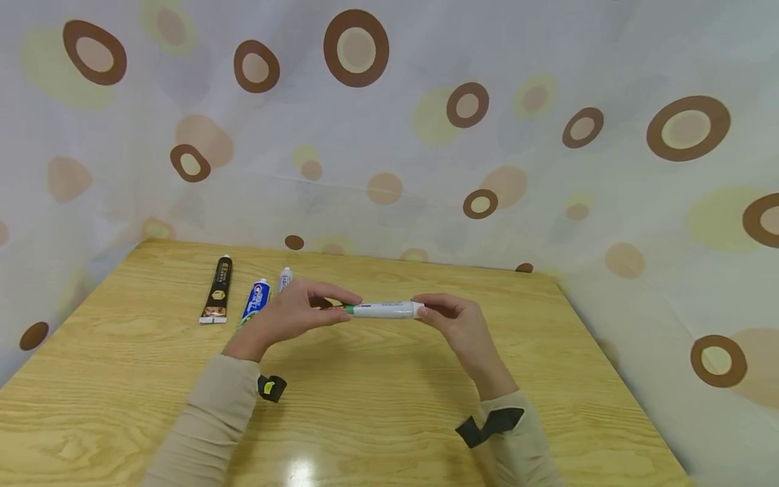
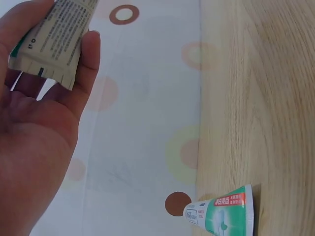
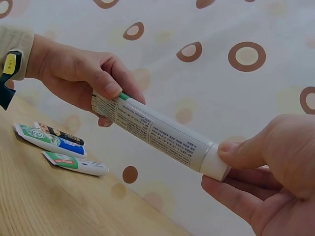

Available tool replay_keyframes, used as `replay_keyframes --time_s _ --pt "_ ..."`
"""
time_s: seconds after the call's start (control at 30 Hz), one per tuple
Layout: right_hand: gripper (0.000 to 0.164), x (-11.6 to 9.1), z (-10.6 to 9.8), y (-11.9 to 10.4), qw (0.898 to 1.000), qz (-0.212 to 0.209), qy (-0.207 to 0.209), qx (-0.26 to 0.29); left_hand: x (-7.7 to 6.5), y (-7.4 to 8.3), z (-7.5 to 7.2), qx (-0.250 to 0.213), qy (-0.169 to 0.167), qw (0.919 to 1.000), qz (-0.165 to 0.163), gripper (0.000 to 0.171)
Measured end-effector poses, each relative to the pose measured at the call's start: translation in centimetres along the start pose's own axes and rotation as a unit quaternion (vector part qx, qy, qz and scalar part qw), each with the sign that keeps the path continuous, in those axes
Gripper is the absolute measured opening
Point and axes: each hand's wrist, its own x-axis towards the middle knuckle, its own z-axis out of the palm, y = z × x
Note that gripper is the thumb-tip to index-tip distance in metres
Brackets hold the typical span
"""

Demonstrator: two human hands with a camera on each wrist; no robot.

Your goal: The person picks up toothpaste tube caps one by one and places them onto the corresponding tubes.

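Observation:
A white and green toothpaste tube (image 1: 383, 310) is held crosswise above the wooden table, between both hands. My left hand (image 1: 295, 312) grips its flat crimped end with thumb and fingers. At the other end, my right hand (image 1: 456, 325) pinches the white cap (image 3: 215, 162), which sits on the tube. Small printed text covers the side of the tube seen in the right wrist view. Below and beyond the left hand, a white and green toothpaste tube (image 2: 224, 214) lies on the table, partly hidden by that hand in the head view.
On the left of the wooden table (image 1: 365, 406) lie a black toothpaste tube (image 1: 219, 287) and a blue toothpaste tube (image 1: 255, 301), roughly side by side. A hanging cloth (image 1: 402, 149) with a circle pattern stands behind the table and along its sides.

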Motion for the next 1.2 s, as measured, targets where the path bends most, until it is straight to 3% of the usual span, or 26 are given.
replay_keyframes --time_s 0.37,0.67,0.9,1.2 --pt "0.029 1.1 -1.0 0.7 1.000 0.001 0.005 -0.015 0.9 -0.6 -1.0 -0.012 -0.013 0.9995 -0.027 0.025" --pt "0.025 3.4 -0.9 1.8 0.998 0.017 0.025 -0.063 3.1 -1.6 -1.0 0.046 -0.025 0.9978 -0.040 0.024" --pt "0.023 4.9 -1.1 2.6 0.995 0.009 0.018 -0.102 4.7 -2.3 -0.8 0.097 -0.036 0.9936 -0.045 0.021" --pt "0.018 6.6 -1.7 3.5 0.977 -0.028 -0.024 -0.211 6.0 -2.8 -0.8 0.150 -0.070 0.9859 -0.025 0.026"
